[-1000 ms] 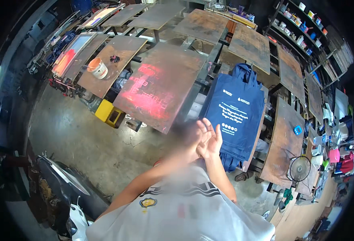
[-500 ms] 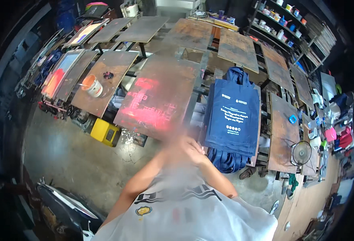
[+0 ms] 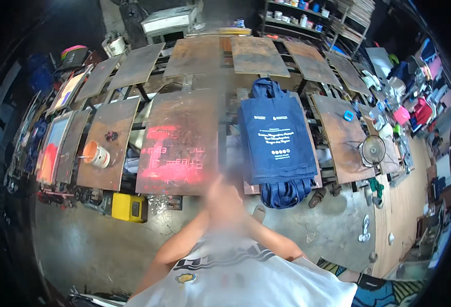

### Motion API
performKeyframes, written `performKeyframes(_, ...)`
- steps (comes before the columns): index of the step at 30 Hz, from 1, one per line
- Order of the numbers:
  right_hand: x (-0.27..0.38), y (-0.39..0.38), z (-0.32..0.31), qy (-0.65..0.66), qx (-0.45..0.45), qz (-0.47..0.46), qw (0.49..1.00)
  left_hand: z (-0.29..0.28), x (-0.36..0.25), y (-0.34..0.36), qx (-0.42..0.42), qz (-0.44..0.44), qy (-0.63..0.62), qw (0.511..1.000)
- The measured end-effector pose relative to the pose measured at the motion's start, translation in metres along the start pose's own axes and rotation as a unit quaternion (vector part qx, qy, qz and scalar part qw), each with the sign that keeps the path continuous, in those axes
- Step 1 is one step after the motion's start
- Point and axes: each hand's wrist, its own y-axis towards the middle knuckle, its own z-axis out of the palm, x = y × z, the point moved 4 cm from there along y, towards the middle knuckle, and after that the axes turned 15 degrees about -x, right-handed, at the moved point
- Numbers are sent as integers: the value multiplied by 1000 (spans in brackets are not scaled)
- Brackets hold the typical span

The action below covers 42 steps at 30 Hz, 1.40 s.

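My left hand and my right hand are held together in front of my chest, close to the near edge of the tables. A blurred smear down the middle of the view covers their fingers, so anything between them is hidden. Ahead and to the right, a stack of dark blue tote bags with white print lies on a board, handles hanging over the near edge. Left of the stack is a brown board stained with bright pink-red paint. Neither hand visibly touches the bags or the board.
A paint-smeared white bucket stands on the left board, with a small dark object nearby. A yellow box sits on the floor below. To the right are a fan and a small blue device. Shelves hold several containers.
My view has turned to the right, so the boards now lie straighter ahead and the bags appear further left. Both hands stay together before my chest. The bags and bucket rest where they were.
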Motion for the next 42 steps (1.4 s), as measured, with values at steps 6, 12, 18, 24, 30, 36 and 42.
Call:
performKeyframes(6, -23, -13, -31, 224, -237, 162, 931, -13, -17, 6, -226, 56, 51, 971)
performKeyframes(12, -50, 18, -47, 251, 13, 101, 963, 41, 16, -2, 259, -129, -41, 956)
performKeyframes(18, -41, 16, -86, 324, 51, 171, 929, -20, 190, 12, 307, -224, -298, 876)
performKeyframes(24, -122, 14, -120, 430, -26, 235, 871, 130, 66, 39, 90, -134, -21, 987)
performKeyframes(30, -157, 50, -203, 212, -114, 196, 951, 181, 98, 94, -124, 80, 130, 980)
performKeyframes(36, -170, 65, -319, -143, -316, 59, 936, 182, 136, 150, -134, 127, 287, 940)
performKeyframes(42, -235, 48, -357, -264, -327, 72, 905, 163, 158, 168, -150, 235, 549, 788)
